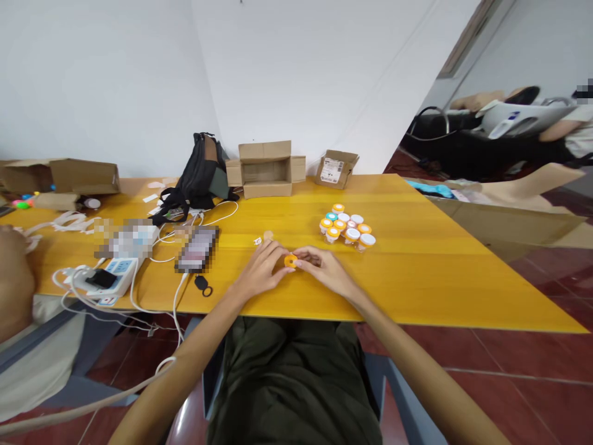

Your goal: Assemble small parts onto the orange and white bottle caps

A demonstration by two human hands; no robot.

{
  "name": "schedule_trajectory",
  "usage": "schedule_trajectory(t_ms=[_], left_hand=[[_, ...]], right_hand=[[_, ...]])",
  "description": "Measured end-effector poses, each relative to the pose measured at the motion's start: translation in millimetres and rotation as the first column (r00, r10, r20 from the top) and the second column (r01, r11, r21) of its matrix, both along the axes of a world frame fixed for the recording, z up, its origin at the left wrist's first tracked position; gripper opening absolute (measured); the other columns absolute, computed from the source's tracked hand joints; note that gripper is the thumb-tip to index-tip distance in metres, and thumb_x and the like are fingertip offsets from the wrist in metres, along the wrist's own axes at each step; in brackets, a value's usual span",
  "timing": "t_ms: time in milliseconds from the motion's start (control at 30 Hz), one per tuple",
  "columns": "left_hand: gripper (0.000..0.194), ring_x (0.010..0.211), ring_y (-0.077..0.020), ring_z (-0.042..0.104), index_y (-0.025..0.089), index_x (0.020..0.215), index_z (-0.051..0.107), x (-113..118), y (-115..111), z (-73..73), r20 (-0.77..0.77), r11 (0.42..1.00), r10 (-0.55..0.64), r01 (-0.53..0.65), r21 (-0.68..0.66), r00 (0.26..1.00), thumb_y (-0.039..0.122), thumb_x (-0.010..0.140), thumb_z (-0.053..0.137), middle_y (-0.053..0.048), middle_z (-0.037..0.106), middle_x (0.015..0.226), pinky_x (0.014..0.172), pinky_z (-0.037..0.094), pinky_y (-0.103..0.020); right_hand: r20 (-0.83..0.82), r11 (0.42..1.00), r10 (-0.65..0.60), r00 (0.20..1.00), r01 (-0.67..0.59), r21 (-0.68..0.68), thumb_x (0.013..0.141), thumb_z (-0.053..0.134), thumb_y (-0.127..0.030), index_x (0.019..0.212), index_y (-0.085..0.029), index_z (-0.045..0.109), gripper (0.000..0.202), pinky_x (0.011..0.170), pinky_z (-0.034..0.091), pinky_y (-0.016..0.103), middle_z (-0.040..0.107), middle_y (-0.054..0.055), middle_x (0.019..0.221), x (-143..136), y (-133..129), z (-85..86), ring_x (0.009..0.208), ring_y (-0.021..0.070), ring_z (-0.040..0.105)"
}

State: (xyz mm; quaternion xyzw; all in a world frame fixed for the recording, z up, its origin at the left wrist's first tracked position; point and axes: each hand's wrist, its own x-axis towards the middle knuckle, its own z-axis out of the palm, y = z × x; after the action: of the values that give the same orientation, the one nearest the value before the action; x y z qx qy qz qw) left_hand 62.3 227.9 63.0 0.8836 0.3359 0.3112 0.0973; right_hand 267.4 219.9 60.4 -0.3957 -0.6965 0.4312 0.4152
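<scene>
Between the fingertips of both hands is an orange round lid point(290, 261) with a darker spot at its middle; whether a container sits under it is hidden. My left hand point(262, 270) pinches it from the left, thumb below and fingers above. From the right, my right hand point(325, 269) grips its edge with thumb and forefinger. Just beyond my left fingers lie a small white printed sticker point(257, 241) and a beige rounded piece point(268, 235). Several small clear jars point(352, 235) with orange, white and teal lids stand grouped to the right, beyond my right hand.
A phone point(197, 248) on a cable, a black key fob point(202, 283) and a power strip point(121, 275) lie left. At the back are a backpack point(200, 170), an open cardboard box point(267, 188) and a smaller box point(336, 169). Another person's arm point(13, 284) rests far left.
</scene>
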Motion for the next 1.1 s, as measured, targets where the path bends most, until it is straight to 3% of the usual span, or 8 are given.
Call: schedule_trajectory(t_ms=[200,400,600,833,967,1100], left_hand=[[0.028,0.097,-0.0241,0.058,0.022,0.113,0.059,0.3,0.3,-0.3,-0.001,1.000,-0.019,0.019,0.008,1.000,0.043,0.095,0.056,-0.007,0.065,0.102,0.089,0.047,-0.039],[0.017,0.101,-0.0246,0.056,0.022,0.102,0.066,1.5,1.7,-2.5,-0.095,1.000,-0.007,0.009,0.027,0.995,0.033,0.096,0.054,-0.007,0.064,0.099,0.092,0.047,-0.041],[0.018,0.098,-0.0243,0.057,0.022,0.094,0.068,2.0,3.4,-1.5,-0.126,1.000,-0.014,0.016,0.010,0.992,0.027,0.097,0.051,-0.007,0.065,0.095,0.089,0.048,-0.040],[0.015,0.092,-0.0225,0.058,0.022,0.093,0.068,1.7,3.0,-1.0,-0.058,0.999,-0.030,0.029,-0.026,0.998,0.024,0.095,0.054,-0.005,0.067,0.090,0.087,0.047,-0.037],[0.014,0.090,-0.0211,0.060,0.022,0.091,0.068,1.6,2.9,-2.0,0.008,0.999,-0.039,0.039,-0.026,0.999,0.023,0.094,0.055,-0.005,0.068,0.088,0.085,0.048,-0.036],[0.015,0.086,-0.0194,0.062,0.021,0.091,0.069,1.3,3.3,-2.5,0.155,0.999,-0.028,0.033,-0.029,0.987,0.025,0.096,0.054,-0.004,0.071,0.087,0.083,0.050,-0.035]], right_hand=[[-0.050,0.998,-0.032,0.998,0.029,-0.054,0.081,0.067,-0.047,0.089,-0.022,0.068,0.027,0.066,0.055,0.031,0.075,0.004,0.083,2.0,3.3,-6.0,0.070,0.0175,0.067],[0.129,0.975,-0.207,0.970,0.195,0.104,0.085,0.059,-0.031,0.084,-0.022,0.069,0.014,0.074,0.055,0.034,0.077,0.004,0.082,18.0,4.6,-6.5,0.074,0.0205,0.070],[0.330,0.947,-0.290,0.898,0.220,0.233,0.087,0.057,-0.022,0.087,-0.022,0.072,0.015,0.071,0.053,0.034,0.077,0.006,0.086,14.7,4.2,-6.7,0.075,0.0215,0.070],[0.403,0.928,-0.323,0.856,0.205,0.310,0.088,0.057,-0.023,0.089,-0.024,0.072,0.015,0.066,0.049,0.030,0.075,0.005,0.084,10.7,7.3,-9.2,0.073,0.0201,0.067],[0.371,0.923,-0.340,0.864,0.232,0.306,0.088,0.057,-0.025,0.089,-0.023,0.072,0.016,0.069,0.050,0.032,0.074,0.006,0.085,9.8,4.2,-8.7,0.074,0.0206,0.066],[0.188,0.948,-0.270,0.944,0.227,0.225,0.091,0.055,-0.035,0.087,-0.022,0.072,0.022,0.071,0.052,0.033,0.073,0.005,0.083,2.1,-2.1,-5.2,0.073,0.0199,0.066]])
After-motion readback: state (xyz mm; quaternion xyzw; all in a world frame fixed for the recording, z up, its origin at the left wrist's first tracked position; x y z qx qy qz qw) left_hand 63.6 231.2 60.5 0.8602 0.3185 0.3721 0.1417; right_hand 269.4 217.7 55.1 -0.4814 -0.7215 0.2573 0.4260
